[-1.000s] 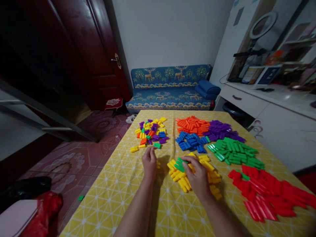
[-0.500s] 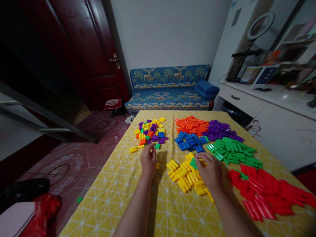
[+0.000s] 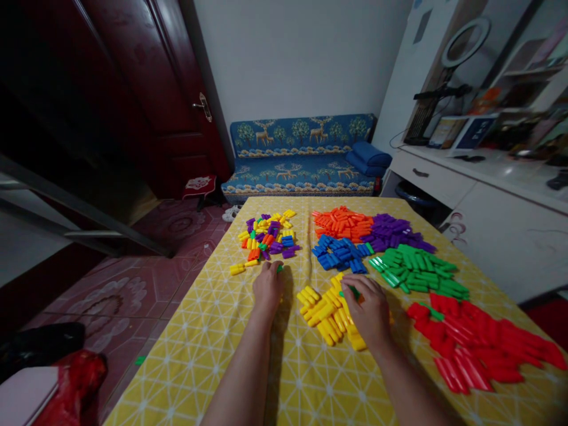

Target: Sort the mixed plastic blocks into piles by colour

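Observation:
My left hand [image 3: 267,290] is at the near side of the mixed pile [image 3: 269,236] of plastic building blocks, its fingers closed on a small green block [image 3: 279,268] that shows partly past the fingertips. Over the yellow blocks [image 3: 326,310] is my right hand [image 3: 369,305], pinching another green block [image 3: 349,291] between thumb and fingers. My right hand hides some of the yellow pile. The mixed pile has yellow, purple, orange, blue and green blocks.
Sorted piles of orange [image 3: 341,223], blue [image 3: 339,254], purple [image 3: 397,232], green [image 3: 419,269] and red blocks [image 3: 483,343] lie on the patterned yellow tablecloth [image 3: 213,349]. One green block [image 3: 432,312] lies among the red ones. A sofa [image 3: 297,157] stands beyond the table.
My left hand's fingers have closed over the green block that lay exposed on the cloth. My right hand, still with its green block, has shifted slightly left. The view has moved a little.

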Demonstrator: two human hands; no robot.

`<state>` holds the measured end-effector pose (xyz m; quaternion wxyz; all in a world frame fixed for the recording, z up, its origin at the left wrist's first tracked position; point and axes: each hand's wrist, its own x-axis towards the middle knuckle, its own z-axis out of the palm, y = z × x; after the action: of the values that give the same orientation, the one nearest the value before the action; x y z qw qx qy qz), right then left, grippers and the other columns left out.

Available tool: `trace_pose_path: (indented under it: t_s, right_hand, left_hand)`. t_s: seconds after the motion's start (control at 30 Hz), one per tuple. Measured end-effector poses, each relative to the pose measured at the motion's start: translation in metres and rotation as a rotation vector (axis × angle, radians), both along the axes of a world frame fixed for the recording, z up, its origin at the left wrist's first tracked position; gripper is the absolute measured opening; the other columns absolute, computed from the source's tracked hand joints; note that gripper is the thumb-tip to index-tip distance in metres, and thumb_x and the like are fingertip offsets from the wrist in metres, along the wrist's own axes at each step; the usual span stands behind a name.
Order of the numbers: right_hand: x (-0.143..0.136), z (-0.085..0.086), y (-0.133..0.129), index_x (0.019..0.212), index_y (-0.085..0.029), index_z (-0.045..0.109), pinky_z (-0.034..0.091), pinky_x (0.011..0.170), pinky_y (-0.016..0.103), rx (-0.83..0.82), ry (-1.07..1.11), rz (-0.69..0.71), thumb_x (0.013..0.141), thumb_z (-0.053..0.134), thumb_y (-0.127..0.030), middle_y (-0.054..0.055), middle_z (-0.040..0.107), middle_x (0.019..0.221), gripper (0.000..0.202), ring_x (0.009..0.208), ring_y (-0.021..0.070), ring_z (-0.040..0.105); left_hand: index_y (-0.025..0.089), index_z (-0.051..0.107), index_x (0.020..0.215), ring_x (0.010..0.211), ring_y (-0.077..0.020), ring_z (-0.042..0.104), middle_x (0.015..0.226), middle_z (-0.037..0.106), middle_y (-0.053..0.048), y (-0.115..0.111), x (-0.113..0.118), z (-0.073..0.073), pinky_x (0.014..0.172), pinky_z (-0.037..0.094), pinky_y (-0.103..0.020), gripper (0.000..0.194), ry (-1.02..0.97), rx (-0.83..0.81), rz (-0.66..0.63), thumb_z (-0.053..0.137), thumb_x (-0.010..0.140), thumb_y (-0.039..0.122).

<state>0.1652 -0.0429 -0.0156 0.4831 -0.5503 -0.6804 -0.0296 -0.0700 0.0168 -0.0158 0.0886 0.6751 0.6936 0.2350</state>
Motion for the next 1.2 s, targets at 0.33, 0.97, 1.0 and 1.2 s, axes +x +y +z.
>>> trace_pose_path:
  t_s: [0.33, 0.97, 1.0, 1.2]
  right_hand:
    - [-0.019, 0.010, -0.009, 0.094, -0.022, 0.067, 0.051, 0.085, 0.040, -0.030, 0.065, 0.128, 0.091, 0.051, -0.021, 0.008, 0.069, 0.096, 0.016, 0.094, 0.0217, 0.064]
    - [0.057, 0.011, 0.005, 0.107, -0.014, 0.066, 0.051, 0.058, 0.030, -0.067, 0.782, -0.327, 0.082, 0.060, -0.047, 0.008, 0.067, 0.082, 0.042, 0.066, 0.0180, 0.061]
    - [0.067, 0.009, 0.008, 0.116, -0.014, 0.062, 0.051, 0.058, 0.030, -0.056, 0.852, -0.339, 0.082, 0.060, -0.047, 0.008, 0.067, 0.085, 0.047, 0.067, 0.0181, 0.061]
    - [0.084, -0.003, 0.013, 0.145, -0.015, 0.031, 0.055, 0.081, 0.043, -0.020, 0.994, -0.286, 0.077, 0.065, -0.044, 0.019, 0.053, 0.129, 0.081, 0.096, 0.0262, 0.065]
  left_hand:
    - [0.022, 0.072, 0.095, 0.083, -0.0203, 0.061, 0.084, 0.070, -0.006, -0.008, -0.003, 0.002, 0.079, 0.045, -0.034, 0.017, -0.328, 0.349, -0.375, 0.064, 0.083, 0.030]
    - [0.022, 0.071, 0.081, 0.079, -0.0208, 0.060, 0.079, 0.072, -0.006, -0.026, 0.002, 0.005, 0.077, 0.043, -0.034, 0.020, -0.205, 0.424, -0.178, 0.056, 0.088, 0.032]
    - [0.022, 0.071, 0.080, 0.078, -0.0205, 0.060, 0.079, 0.072, -0.005, -0.024, -0.003, 0.003, 0.076, 0.043, -0.033, 0.021, -0.183, 0.426, -0.120, 0.055, 0.089, 0.033]
    - [0.022, 0.072, 0.086, 0.073, -0.0190, 0.063, 0.080, 0.072, -0.004, -0.021, -0.026, 0.008, 0.068, 0.044, -0.028, 0.027, -0.174, 0.215, 0.075, 0.057, 0.085, 0.044]
